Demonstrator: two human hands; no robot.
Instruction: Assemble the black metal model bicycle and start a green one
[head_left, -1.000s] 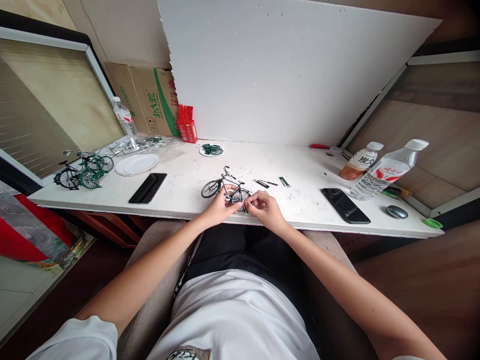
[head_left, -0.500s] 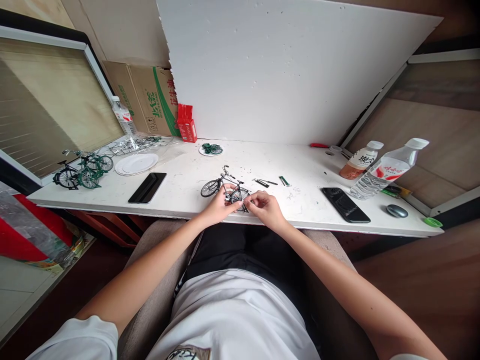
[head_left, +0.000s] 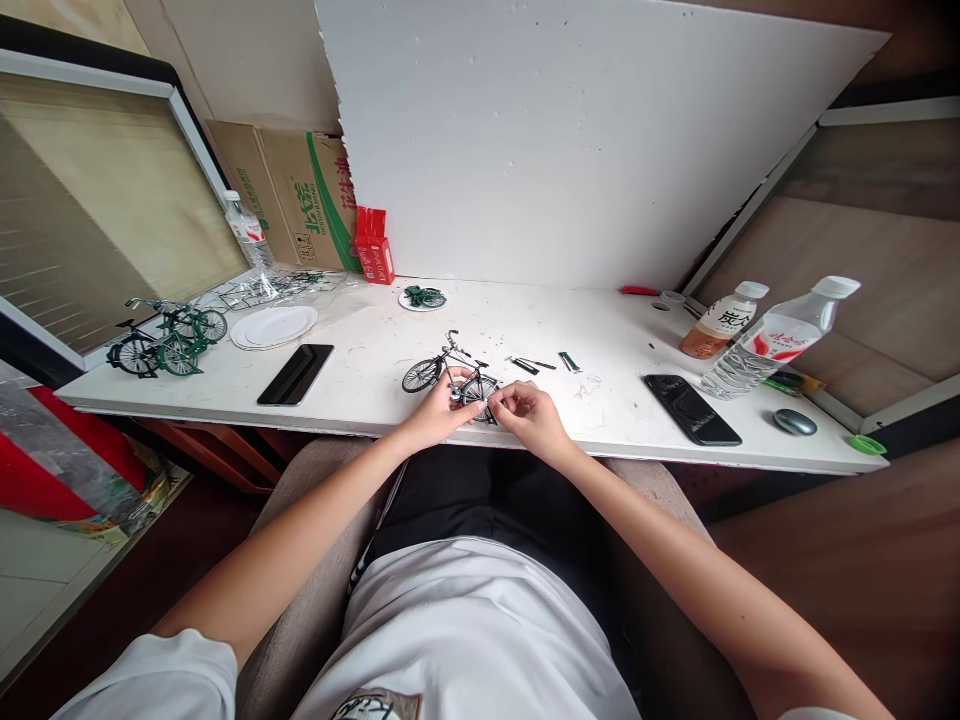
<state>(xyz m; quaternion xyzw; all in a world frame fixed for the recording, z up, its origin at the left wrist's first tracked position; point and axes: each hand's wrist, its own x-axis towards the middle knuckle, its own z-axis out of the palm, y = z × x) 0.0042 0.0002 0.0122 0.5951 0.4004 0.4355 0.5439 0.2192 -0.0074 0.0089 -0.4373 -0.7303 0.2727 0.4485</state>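
Model bicycle (head_left: 421, 376) is standing at the bench's (head_left: 375, 360) near edge.
Left hand (head_left: 439, 415) fingers are gripping its rear wheel, right hand (head_left: 534, 415) fingers are pinching it; dish (head_left: 403, 302) behind is holding green parts (head_left: 424, 295).

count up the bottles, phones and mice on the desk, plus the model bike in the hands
bottles: 3
phones: 2
computer mouse: 1
black model bicycle, gripped by the left hand and right hand: 1
total: 7
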